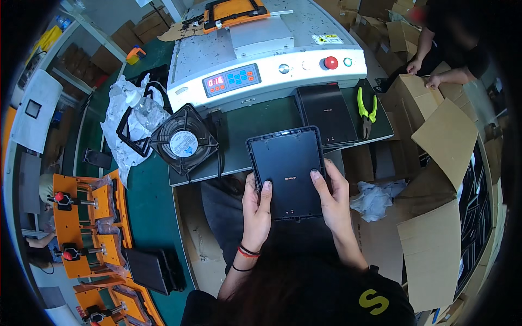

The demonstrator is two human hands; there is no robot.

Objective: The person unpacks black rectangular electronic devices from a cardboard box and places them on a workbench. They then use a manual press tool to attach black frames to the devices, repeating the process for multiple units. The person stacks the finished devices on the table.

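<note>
A black tablet-like panel with a raised rim [288,157] is held up in front of me, past the bench's front edge. My left hand [256,212] grips its left side, thumb flat on the face and fingers wrapped behind. On the opposite side my right hand [334,198] clasps it the same way. Just beyond, flat black panels [328,115] lie on the green bench under the machine's front. Green-handled pliers [366,111] rest to their right. A black cooling fan [185,141] stands to the left of the held panel.
A white machine with a control panel [231,80] and red button [330,62] fills the back. Orange clamp fixtures [103,217] and stacked black panels [149,270] stand left. Cardboard boxes [429,255] crowd the right. Another person's hands [424,73] touch a box at upper right.
</note>
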